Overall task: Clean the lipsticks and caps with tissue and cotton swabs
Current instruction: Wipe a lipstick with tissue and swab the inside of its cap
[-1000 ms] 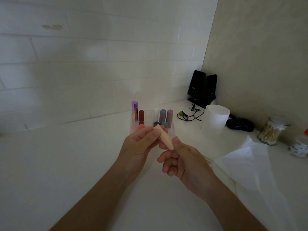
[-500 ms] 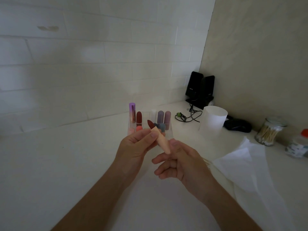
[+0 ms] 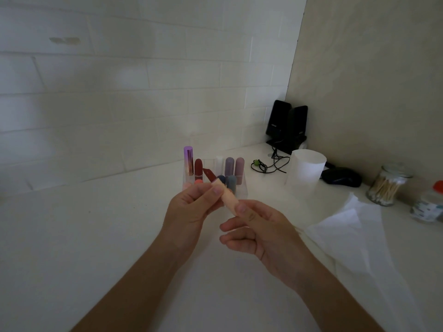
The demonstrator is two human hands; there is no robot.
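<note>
Both hands hold one peach lipstick tube (image 3: pixel 229 198) above the white counter. My left hand (image 3: pixel 191 209) pinches its upper end, where a dark red lipstick bullet (image 3: pixel 209 175) sticks out. My right hand (image 3: pixel 261 232) pinches the tube's lower end between thumb and forefinger, its other fingers loosely curled. Behind the hands a clear holder (image 3: pixel 241 191) keeps several capped lipsticks upright, among them a purple one (image 3: pixel 188 161) and a dark red one (image 3: pixel 198 167). White tissue (image 3: pixel 354 233) lies at the right, and a glass jar of cotton swabs (image 3: pixel 386 186) stands beyond it.
A white cylinder cup (image 3: pixel 305 171) stands right of the holder. Black speakers (image 3: pixel 286 123) with a tangled cable (image 3: pixel 269 164) fill the corner, beside a dark mouse (image 3: pixel 341 179). A small jar with a red lid (image 3: pixel 429 204) sits at the far right edge. Tiled wall runs behind the counter.
The dark red bullet has come out of the peach tube's top, where only the closed tip showed a second ago. Both hands stayed in place on the tube.
</note>
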